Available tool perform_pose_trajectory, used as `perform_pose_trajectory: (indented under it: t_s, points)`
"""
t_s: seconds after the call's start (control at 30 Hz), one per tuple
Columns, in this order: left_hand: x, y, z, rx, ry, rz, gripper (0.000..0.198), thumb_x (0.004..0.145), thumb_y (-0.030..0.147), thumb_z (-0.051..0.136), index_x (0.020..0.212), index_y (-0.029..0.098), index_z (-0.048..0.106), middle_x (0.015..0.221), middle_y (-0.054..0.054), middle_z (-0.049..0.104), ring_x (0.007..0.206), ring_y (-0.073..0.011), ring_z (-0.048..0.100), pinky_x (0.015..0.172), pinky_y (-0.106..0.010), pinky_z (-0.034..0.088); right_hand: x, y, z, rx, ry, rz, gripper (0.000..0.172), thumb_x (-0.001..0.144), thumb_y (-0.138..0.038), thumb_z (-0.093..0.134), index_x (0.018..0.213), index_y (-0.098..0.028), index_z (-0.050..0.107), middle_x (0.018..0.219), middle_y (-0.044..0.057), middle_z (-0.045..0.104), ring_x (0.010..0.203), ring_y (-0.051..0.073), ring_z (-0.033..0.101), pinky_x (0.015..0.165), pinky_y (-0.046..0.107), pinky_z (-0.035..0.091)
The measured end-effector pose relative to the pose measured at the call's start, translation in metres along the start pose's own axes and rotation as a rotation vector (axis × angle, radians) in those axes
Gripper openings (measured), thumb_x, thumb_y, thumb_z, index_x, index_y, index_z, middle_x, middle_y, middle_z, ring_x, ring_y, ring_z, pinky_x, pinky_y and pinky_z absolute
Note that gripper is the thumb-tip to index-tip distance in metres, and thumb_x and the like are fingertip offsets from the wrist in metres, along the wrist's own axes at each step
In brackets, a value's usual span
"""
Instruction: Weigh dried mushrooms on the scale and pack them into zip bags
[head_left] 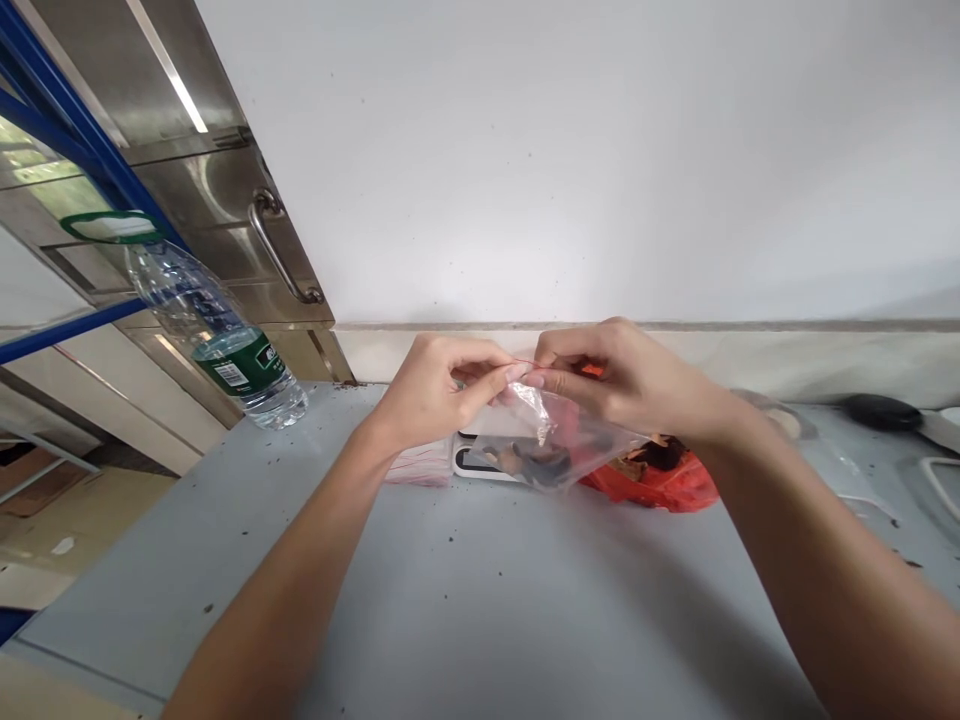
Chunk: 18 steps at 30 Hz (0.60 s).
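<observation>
Bag [581, 448], clear, holds dark pieces [551, 466]; left grip [442, 385] and right grip [622, 375] pinch its top edge.

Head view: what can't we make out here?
All in the head view:
Clear bag: mouth under the fingers; sealed or not, can't tell.
White device: partly behind the clear bag.
Red bag: contents partly behind the right hand.
Black-handled tool: end cut off by the right edge.
</observation>
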<state>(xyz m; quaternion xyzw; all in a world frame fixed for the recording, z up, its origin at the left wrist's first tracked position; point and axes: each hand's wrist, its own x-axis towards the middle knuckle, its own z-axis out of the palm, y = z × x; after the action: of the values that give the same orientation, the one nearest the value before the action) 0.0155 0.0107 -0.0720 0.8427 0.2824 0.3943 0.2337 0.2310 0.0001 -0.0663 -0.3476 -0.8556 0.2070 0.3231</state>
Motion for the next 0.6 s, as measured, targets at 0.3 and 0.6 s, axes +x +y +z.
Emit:
perform_pose_trajectory:
  t_s: [0.3,0.6]
  points:
    - [-0.001,-0.006,-0.016,0.025,0.088,0.011,0.023,0.095,0.025,0.063,0.077,0.016,0.073,0.071,-0.003,0.076,0.065,-0.0136,0.071,0.062,-0.022,0.054,-0.005,-0.003,-0.011,0.107,-0.069,0.190,0.032,0.090,-0.050,0.064,0.074,-0.024,0.058,0.057,-0.003,0.053,0.052,0.013,0.047,0.050,0.027,0.035]
    - [0.002,-0.016,-0.008,0.102,0.129,0.168,0.017,0.097,0.021,0.068,0.087,0.017,0.081,0.085,-0.004,0.079,0.077,-0.0140,0.073,0.069,-0.022,0.056,-0.004,-0.007,-0.013,-0.070,-0.165,0.365,0.051,0.080,-0.064,0.067,0.059,-0.025,0.042,0.053,-0.004,0.044,0.048,0.011,0.036,0.047,0.028,0.028]
